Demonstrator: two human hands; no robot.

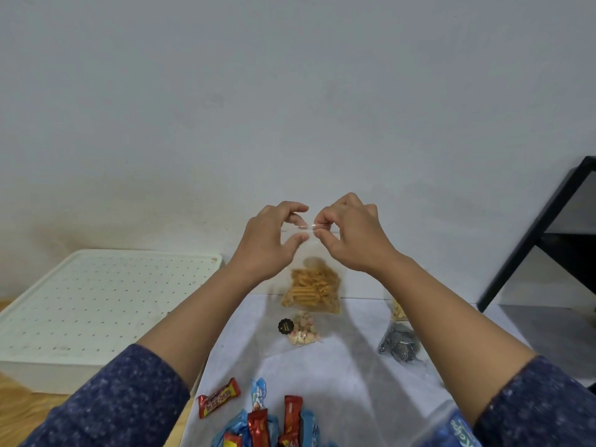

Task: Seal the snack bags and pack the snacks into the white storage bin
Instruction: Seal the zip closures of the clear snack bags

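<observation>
Head view, looking forward and down at a table with a white cloth (338,375). Both forearms, in blue speckled sleeves (106,404), reach forward to the centre of the view. There the left hand (267,243) and the right hand (351,233) hold up a clear snack bag (314,285) of orange crisp sticks against a pale wall (290,91).

Left hand: thumb and forefinger curved toward each other at the bag's top edge, on its 9 o'clock end; whether they actually pinch the plastic cannot be told.

Right hand: fingers curled, thumb and forefinger pinching the bag's top strip on its 3 o'clock end. The two hands lie close together, nearly touching.

The bag hangs upright below the hands, its contents settled in the lower half, its base just above the far edge of the cloth.

At 6 o'clock from the bag lies a small bag of pale sweets (303,330) with a dark round label. At 4 o'clock lie a bag of black-and-white swirled pieces (400,346) and, beyond it, a partly hidden bag of pale pieces (398,309). At the bottom edge, 6 o'clock, lie red wrapped bars (219,401) and blue wrappers (259,393).

The white storage bin (96,304), with a dotted lid on top, sits at 9 o'clock from the bag, well apart. A black frame (548,227) stands at 3 o'clock.
</observation>
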